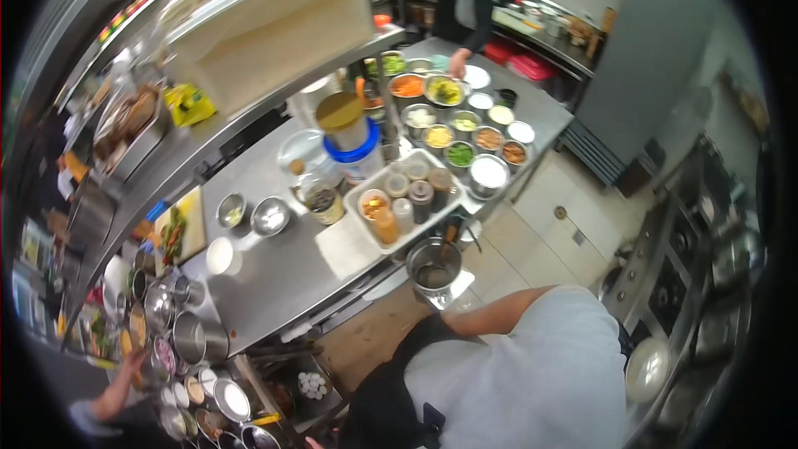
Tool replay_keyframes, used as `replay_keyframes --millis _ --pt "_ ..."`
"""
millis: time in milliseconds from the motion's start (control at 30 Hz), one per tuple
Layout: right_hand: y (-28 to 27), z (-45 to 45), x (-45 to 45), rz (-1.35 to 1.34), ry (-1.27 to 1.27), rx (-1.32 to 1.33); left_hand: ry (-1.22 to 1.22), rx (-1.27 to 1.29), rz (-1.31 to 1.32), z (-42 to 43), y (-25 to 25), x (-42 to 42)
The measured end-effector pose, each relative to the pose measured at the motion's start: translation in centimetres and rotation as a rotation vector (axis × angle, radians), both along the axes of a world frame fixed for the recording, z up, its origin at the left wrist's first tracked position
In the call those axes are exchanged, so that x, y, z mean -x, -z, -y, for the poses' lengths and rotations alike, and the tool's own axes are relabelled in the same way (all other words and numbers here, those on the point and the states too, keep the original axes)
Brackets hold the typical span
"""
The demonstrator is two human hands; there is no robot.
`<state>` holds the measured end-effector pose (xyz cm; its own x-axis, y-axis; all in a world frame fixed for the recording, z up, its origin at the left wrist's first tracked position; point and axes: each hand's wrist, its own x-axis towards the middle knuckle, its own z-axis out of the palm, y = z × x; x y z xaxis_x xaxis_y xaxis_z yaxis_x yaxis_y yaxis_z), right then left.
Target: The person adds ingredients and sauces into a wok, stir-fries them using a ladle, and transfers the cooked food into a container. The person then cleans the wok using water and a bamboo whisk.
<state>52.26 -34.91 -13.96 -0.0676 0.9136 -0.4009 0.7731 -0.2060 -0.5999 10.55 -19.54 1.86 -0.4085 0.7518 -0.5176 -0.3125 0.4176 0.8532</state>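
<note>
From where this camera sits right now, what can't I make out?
All in the head view:
Wearer's hands: neither clearly shown; the bottom edge cuts the view.
Contents of the steel pot: too dark and blurred.
Bottle label: too small and blurred.
Legs of the person at the far end: hidden behind the steel counter.

Looks like a restaurant kitchen. Has gas burners point(668, 295), a long steel counter point(270, 270), cut vegetables point(407, 84) in metal bowls point(406, 102), plastic bottles point(385, 226) and loose eggs point(312, 386).
</note>
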Motion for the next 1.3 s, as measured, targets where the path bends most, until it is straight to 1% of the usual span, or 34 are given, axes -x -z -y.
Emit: replay_keyframes --millis 33,100,133,167,233,267,300,367,400,433,500,567,600,633,667,700,733,767,800,833,867,900,933,967,1000,1033,1067,1100,1133,1167,1200,1233,1267,1300 --pt "-0.5 2.1 -0.2 -0.008 0.046 -0.067 0.037 -0.002 0.004 -0.3 0.2 -0.2" --pt "-2.9 6.8 -0.5 -0.054 0.146 -0.322 0.114 0.0 0.013 -0.9 0.6 -0.6" --pt "-5.0 9.0 -0.7 -0.069 0.181 -0.468 0.154 -0.006 0.026 -1.2 0.9 -0.6" --pt "-7.0 10.9 -0.7 -0.052 0.207 -0.463 0.182 -0.003 0.036 -1.4 1.4 -0.9" --pt "-13.4 14.2 -1.8 0.165 0.191 0.064 0.238 -0.004 0.057 -1.6 2.3 -1.0" --pt "-13.3 16.2 -3.2 0.118 0.316 0.05 0.256 -0.004 0.064 -1.5 3.0 -1.4" --pt "-13.5 18.5 -4.4 0.069 0.44 0.033 0.278 0.006 0.07 -1.1 2.2 -1.8" --pt "-16.7 22.7 -7.3 -0.339 0.83 0.1 0.431 0.094 0.391 -0.4 0.1 -2.9" --pt "-16.8 24.6 -9.0 -0.42 1.004 0.106 0.455 0.101 0.393 0.0 0.4 -3.2" --pt "-18.0 26.3 -10.7 -0.425 1.111 0.089 0.461 0.113 0.405 0.5 1.2 -3.9" --pt "-22.8 28.9 -12.3 -0.394 1.294 -0.136 0.466 0.131 0.43 1.7 3.7 -5.7" --pt "-24.6 31.8 -13.1 -0.671 1.51 -0.52 0.468 0.142 0.439 2.5 6.9 -7.0" --pt "-25.7 32.7 -12.6 -0.684 1.521 -0.533 0.465 0.145 0.44 2.4 8.6 -7.3" --pt "-27.3 33.5 -12.0 -0.818 1.487 -0.633 0.556 0.241 0.556 1.8 11.5 -6.7" --pt "-27.8 34.1 -11.9 -0.952 1.442 -0.732 0.567 0.228 0.547 0.9 15.4 -6.3" --pt "-27.1 34.8 -12.1 -1.014 1.39 -0.659 0.575 0.185 0.413 0.2 19.3 -6.4" --pt "-26.6 34.6 -11.8 -1.138 1.347 -0.67 0.577 0.144 0.28 0.0 20.8 -6.9" --pt "-24.9 34.3 -11.9 -1.214 1.403 -0.708 0.766 0.376 0.596 1.0 15.8 -7.8" --pt "-23.1 33.9 -12.1 -1.291 1.455 -0.739 0.759 0.364 0.594 1.6 15.3 -9.2" --pt "-21.5 33.8 -12.5 -1.302 1.436 -0.731 0.731 0.343 0.501 2.1 15.1 -10.5" --pt "-20.0 33.8 -13.1 -1.55 1.442 -0.808 0.694 0.324 0.41 2.8 14.7 -11.7" --pt "-18.9 33.8 -14.2 -1.805 1.436 -0.869 0.666 0.314 0.409 4.1 12.7 -13.5" --pt "-19.0 33.7 -15.2 -1.819 1.416 -0.837 0.815 0.261 0.406 5.7 9.0 -15.9" --pt "-20.3 33.7 -15.9 -1.858 1.308 -0.897 0.963 0.207 0.4 7.3 6.2 -18.4" --pt "-20.8 33.9 -17.1 -1.897 1.199 -0.955 0.931 0.197 0.395 8.8 4.7 -20.9" --pt "-19.9 34.9 -19.1 -1.807 1.166 -0.939 0.981 0.202 0.338 10.3 3.4 -23.3" --pt "-19.5 36.0 -20.9 -1.815 1.191 -0.89 1.031 0.206 0.282 11.5 2.8 -25.4" --pt "-19.4 37.3 -22.8 -1.907 1.116 -0.904 1.076 0.23 0.29 12.4 3.4 -27.7" --pt "-19.4 38.8 -25.0 -1.994 1.036 -0.918 1.049 0.214 0.297 13.8 4.0 -30.0" --pt "-19.5 40.3 -27.4 -1.999 1.01 -0.888 1.042 0.231 0.216 15.7 3.3 -33.2" --pt "-19.4 41.8 -29.2 -1.928 1.132 -0.87 1.028 0.255 0.126 17.6 2.4 -35.9" --pt "-19.2 43.2 -30.8 -1.855 1.253 -0.854 1.034 0.264 0.154 19.3 1.3 -38.6" --pt "-18.8 44.7 -32.5 -1.873 1.234 -0.828 1.008 0.257 0.146 20.8 0.7 -40.9" --pt "-18.4 46.3 -34.2 -1.887 1.251 -0.827 1.08 0.252 0.187 22.2 0.3 -43.3"
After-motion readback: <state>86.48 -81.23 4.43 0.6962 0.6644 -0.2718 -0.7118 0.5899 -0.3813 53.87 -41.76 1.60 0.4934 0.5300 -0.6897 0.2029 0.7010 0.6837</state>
